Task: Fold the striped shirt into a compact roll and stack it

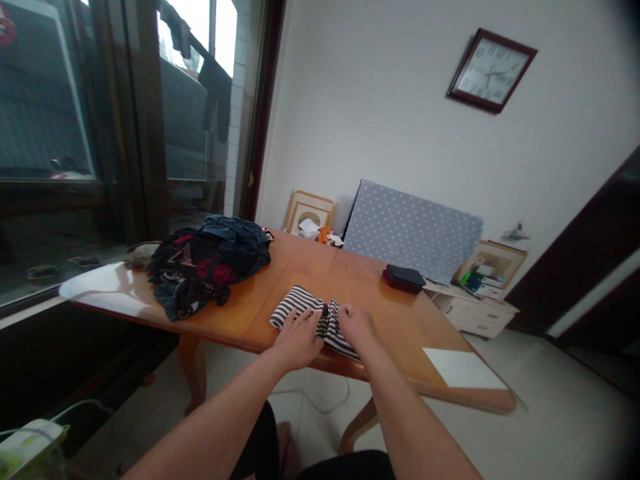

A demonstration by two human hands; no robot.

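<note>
A black-and-white striped garment [298, 308], folded into a flat bundle, lies near the front edge of the orange wooden table [350, 270]. My left hand [299, 340] rests on its near side, fingers spread across the stripes. My right hand [356, 325] sits on its right part, with the fingertips on the cloth. A small dark knot or fold [325, 310] shows between my fingertips. My hands nearly meet there, and the cloth under them is hidden.
A heap of dark clothes [205, 263] lies at the table's left. Further right are a dark flat stack [403, 279] and a white sheet [463, 369]. Behind the table lean a polka-dot board [411, 230] and picture frames [309, 213]. A window [195, 100] stands at left.
</note>
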